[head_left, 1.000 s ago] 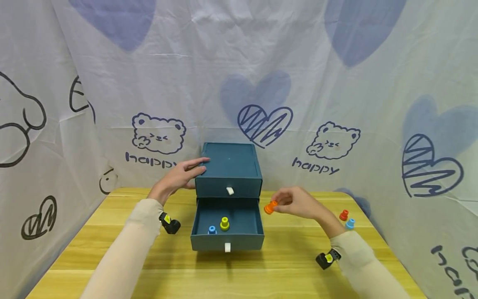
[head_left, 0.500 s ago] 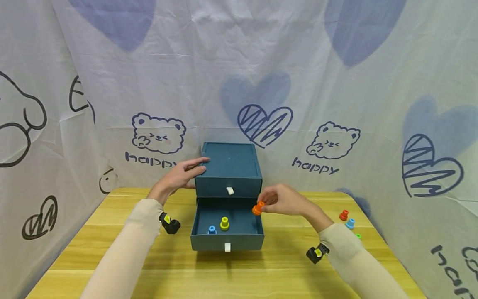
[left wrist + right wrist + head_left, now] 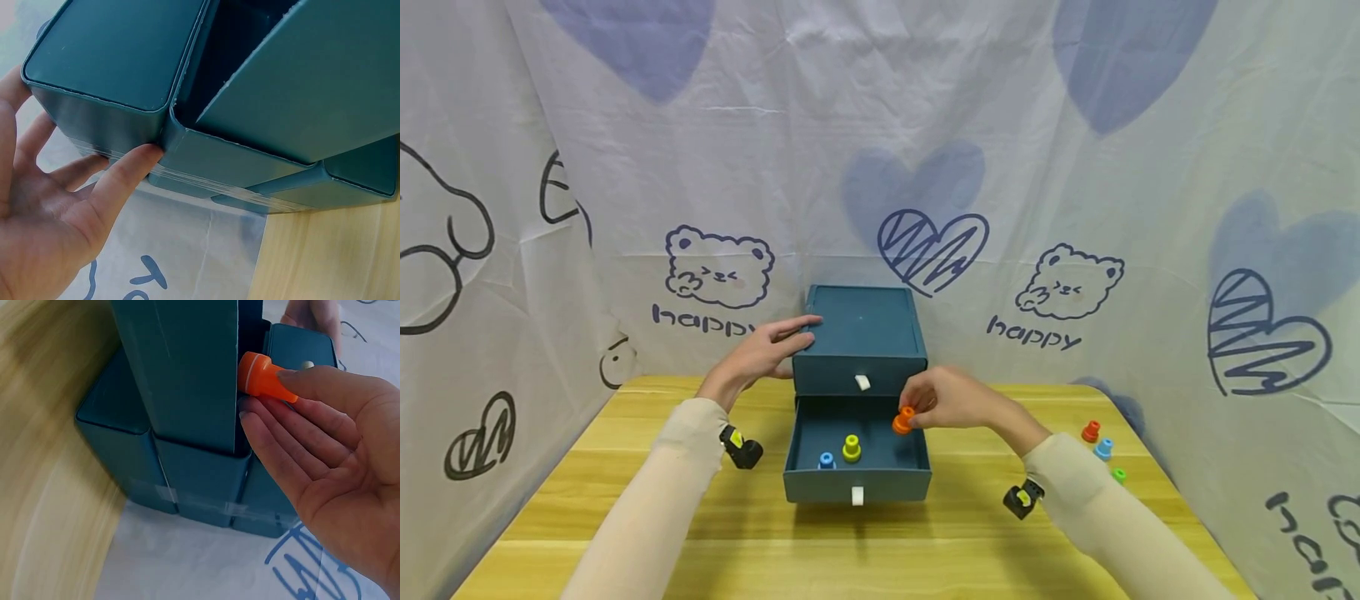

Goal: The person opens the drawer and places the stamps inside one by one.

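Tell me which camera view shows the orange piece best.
The right wrist view: the orange piece is close and large there, its flared shape plain, held in the right fingers. The head view shows it much smaller, over the open drawer. The left wrist view does not show it.

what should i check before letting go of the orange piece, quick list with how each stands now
1. Grip: ok, the right hand pinches the orange piece.
2. Drawer out: ok, it is pulled open.
3. Orange piece over the drawer: ok, by the head view, toward the right side.
4. Orange piece upright: not ok, it is tilted.
5. Apart from the drawer's side wall: cannot tell, the two overlap in the right wrist view.
6. Cabinet steadied: ok, it seems, as the left hand rests against it.
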Available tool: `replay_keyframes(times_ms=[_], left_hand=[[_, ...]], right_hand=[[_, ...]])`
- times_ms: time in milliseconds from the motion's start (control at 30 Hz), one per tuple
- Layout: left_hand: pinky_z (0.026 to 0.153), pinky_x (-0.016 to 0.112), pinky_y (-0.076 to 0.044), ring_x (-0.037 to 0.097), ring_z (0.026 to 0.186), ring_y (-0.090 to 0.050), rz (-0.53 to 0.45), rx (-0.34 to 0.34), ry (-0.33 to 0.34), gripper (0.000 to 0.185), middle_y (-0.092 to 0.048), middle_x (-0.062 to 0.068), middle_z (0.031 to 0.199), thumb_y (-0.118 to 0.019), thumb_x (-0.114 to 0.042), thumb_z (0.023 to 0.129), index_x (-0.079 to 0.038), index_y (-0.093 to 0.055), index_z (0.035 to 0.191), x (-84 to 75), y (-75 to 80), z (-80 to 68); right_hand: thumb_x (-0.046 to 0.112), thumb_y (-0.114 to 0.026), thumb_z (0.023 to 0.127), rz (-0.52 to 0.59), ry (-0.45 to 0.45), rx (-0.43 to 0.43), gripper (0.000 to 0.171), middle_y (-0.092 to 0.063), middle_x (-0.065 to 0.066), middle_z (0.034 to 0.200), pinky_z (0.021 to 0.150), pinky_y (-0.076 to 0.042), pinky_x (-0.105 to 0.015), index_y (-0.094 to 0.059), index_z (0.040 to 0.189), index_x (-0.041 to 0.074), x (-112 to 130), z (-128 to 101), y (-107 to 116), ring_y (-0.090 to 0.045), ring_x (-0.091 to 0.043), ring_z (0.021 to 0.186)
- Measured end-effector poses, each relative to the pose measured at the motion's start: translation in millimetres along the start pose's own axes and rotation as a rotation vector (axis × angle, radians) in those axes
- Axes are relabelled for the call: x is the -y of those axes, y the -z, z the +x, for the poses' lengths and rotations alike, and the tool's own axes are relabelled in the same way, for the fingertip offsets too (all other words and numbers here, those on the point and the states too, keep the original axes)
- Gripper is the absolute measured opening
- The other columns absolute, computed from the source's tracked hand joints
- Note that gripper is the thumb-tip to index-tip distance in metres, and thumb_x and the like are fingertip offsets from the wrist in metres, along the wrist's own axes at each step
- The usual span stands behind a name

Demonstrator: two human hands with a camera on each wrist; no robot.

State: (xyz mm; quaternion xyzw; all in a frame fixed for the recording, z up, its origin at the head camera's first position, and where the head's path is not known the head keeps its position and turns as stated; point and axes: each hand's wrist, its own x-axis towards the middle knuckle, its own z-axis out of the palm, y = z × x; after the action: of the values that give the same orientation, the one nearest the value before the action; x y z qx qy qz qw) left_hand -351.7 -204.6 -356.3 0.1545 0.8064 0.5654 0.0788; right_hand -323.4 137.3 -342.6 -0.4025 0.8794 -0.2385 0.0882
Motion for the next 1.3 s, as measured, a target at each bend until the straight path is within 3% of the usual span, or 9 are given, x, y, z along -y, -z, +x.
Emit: replay_keyframes(times_ms=[367,733,1033,1300], left_hand=[[0.113,0.067,-0.042,0.042,0.156,-0.028,0.0,0.002,0.0,0.06,-0.018,0.014,0.173,-0.057,-0.042,0.106,-0.022,-0.04,0.16,0.5,0.1,1.1],[0.113,0.067,-0.042,0.043,0.156,-0.028,0.007,-0.004,-0.001,0.06,-0.018,0.014,0.173,-0.057,-0.043,0.106,-0.022,-0.04,0.16,2.4,-0.1,1.9],[0.113,0.068,-0.042,0.043,0.156,-0.027,0.012,-0.001,-0.009,0.06,-0.019,0.014,0.173,-0.056,-0.043,0.106,-0.022,-0.04,0.16,2.4,-0.5,2.4],[0.113,0.067,-0.042,0.042,0.156,-0.028,0.008,0.003,-0.004,0.06,-0.02,0.014,0.173,-0.056,-0.043,0.106,-0.022,-0.04,0.16,1.2,0.9,0.5]], right_hand=[[0.009,-0.079,0.089,-0.096,0.007,0.068,0.012,-0.079,-0.005,0.098,0.079,-0.062,-0.021,-0.077,0.101,0.009,11,21,-10,-0.071,-0.009,0.084],[0.004,-0.076,0.091,-0.098,-0.021,0.073,0.015,-0.079,-0.009,0.104,0.083,-0.064,-0.028,-0.077,0.106,0.004,15,33,-23,-0.074,-0.016,0.09],[0.004,-0.076,0.091,-0.053,0.006,0.036,0.017,-0.079,-0.008,0.106,0.084,-0.064,-0.027,-0.077,0.109,0.002,12,28,-18,-0.075,-0.016,0.093],[0.009,-0.076,0.092,0.037,0.029,0.032,0.022,-0.077,-0.014,0.114,0.084,-0.062,-0.023,-0.076,0.114,0.004,10,8,2,-0.074,-0.013,0.094]])
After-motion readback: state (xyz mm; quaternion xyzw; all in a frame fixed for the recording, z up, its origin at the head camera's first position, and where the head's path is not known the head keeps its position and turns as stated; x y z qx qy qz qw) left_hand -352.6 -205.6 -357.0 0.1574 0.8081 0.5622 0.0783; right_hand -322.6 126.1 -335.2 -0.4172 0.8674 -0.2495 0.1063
